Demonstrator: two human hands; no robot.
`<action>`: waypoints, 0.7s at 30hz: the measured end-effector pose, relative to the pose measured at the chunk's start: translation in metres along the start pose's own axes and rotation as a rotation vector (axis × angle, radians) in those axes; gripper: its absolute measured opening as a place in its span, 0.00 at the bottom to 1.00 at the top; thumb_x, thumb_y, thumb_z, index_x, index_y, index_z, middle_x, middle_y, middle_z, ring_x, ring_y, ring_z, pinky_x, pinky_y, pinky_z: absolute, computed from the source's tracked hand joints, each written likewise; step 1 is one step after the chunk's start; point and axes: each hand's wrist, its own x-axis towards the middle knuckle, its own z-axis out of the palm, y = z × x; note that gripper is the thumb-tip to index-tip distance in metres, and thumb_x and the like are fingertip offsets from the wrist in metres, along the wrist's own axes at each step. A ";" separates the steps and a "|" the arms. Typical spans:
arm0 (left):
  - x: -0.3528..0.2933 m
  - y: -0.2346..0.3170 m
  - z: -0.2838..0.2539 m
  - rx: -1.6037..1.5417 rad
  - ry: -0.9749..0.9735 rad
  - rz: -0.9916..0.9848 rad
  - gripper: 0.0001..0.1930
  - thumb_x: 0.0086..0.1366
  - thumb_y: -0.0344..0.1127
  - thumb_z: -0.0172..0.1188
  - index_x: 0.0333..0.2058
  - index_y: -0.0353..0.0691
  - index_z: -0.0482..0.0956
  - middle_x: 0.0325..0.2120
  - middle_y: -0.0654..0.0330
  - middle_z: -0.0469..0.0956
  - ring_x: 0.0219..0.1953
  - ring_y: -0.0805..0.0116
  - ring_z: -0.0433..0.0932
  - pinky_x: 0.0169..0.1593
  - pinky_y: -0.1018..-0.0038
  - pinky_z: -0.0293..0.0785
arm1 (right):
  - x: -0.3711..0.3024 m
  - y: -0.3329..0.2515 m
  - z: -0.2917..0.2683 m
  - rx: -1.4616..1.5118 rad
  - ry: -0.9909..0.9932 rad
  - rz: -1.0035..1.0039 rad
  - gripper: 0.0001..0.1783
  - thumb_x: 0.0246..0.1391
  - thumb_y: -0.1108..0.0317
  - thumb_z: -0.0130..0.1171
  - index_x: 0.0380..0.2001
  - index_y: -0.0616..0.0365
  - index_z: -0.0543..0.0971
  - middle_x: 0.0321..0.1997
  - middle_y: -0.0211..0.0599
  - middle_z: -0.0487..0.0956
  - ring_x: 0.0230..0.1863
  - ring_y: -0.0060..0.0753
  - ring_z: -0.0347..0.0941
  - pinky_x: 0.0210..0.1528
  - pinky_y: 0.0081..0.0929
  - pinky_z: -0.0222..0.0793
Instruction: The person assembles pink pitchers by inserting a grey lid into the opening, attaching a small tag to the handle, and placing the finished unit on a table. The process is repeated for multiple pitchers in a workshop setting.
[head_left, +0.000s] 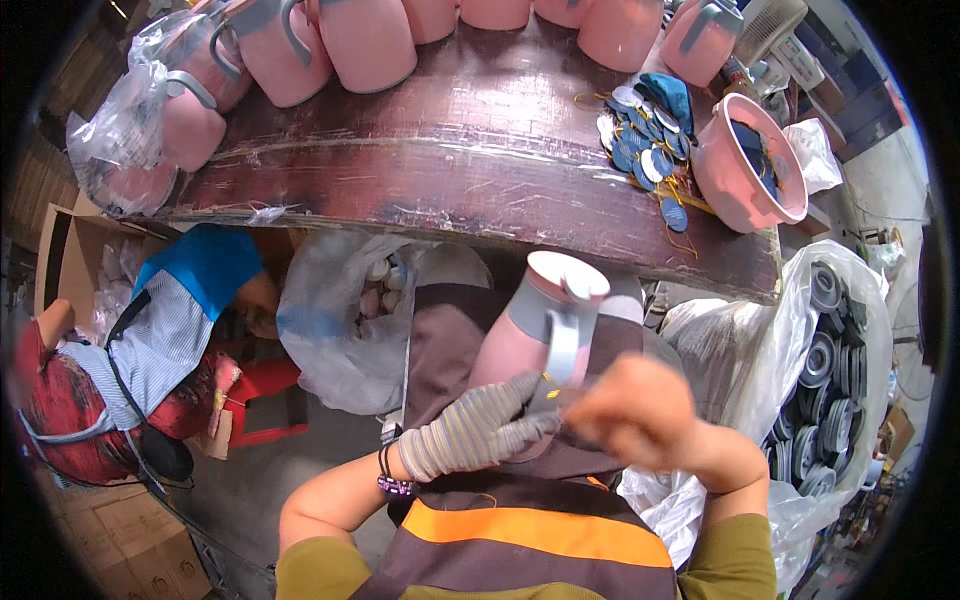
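The pink jug leans over the lap near the counter. The gloved left hand holds it. The right hand is blurry beside it; I cannot tell its grip.

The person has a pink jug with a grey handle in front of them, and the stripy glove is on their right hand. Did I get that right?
Not quite: the stripy glove is on the left hand, as the head view shows. The rest is right: the pink jug with a grey handle is in front of the person.
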 end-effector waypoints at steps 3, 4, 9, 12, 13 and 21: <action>-0.004 0.012 -0.002 -0.037 0.091 -0.017 0.17 0.63 0.40 0.61 0.44 0.36 0.73 0.27 0.50 0.77 0.28 0.56 0.78 0.34 0.67 0.72 | -0.010 0.008 0.004 0.231 0.292 0.374 0.09 0.57 0.76 0.50 0.39 0.64 0.78 0.39 0.35 0.78 0.41 0.24 0.73 0.45 0.24 0.68; -0.006 0.016 -0.003 -0.043 0.111 -0.018 0.18 0.62 0.40 0.61 0.45 0.35 0.72 0.26 0.50 0.77 0.28 0.59 0.78 0.34 0.68 0.72 | -0.015 0.017 0.004 0.323 0.465 0.540 0.10 0.57 0.77 0.50 0.39 0.64 0.78 0.39 0.35 0.78 0.42 0.24 0.73 0.46 0.23 0.67; -0.002 0.011 0.006 -0.415 0.288 -0.008 0.26 0.61 0.31 0.64 0.56 0.39 0.65 0.32 0.66 0.74 0.32 0.79 0.73 0.35 0.81 0.71 | -0.036 0.023 0.026 0.515 0.464 0.537 0.09 0.59 0.75 0.49 0.39 0.67 0.77 0.40 0.36 0.77 0.42 0.22 0.71 0.46 0.20 0.65; 0.009 0.018 0.018 -0.185 0.533 0.289 0.26 0.60 0.29 0.64 0.56 0.39 0.64 0.38 0.62 0.73 0.39 0.79 0.72 0.40 0.79 0.71 | -0.041 0.022 0.032 0.627 0.483 0.551 0.09 0.59 0.75 0.50 0.39 0.67 0.77 0.39 0.36 0.77 0.41 0.23 0.71 0.45 0.20 0.65; 0.007 0.026 0.016 0.102 0.556 0.282 0.25 0.58 0.29 0.63 0.54 0.38 0.68 0.42 0.49 0.75 0.44 0.57 0.77 0.46 0.69 0.73 | -0.041 0.021 0.034 0.622 0.480 0.512 0.09 0.59 0.75 0.50 0.39 0.67 0.77 0.39 0.37 0.77 0.41 0.24 0.71 0.45 0.21 0.65; 0.020 0.022 0.014 0.462 0.610 0.434 0.18 0.55 0.26 0.63 0.46 0.38 0.76 0.37 0.51 0.75 0.41 0.51 0.75 0.43 0.66 0.73 | -0.044 0.016 0.043 0.492 0.535 0.332 0.09 0.55 0.77 0.50 0.36 0.66 0.78 0.35 0.37 0.77 0.36 0.31 0.71 0.42 0.26 0.65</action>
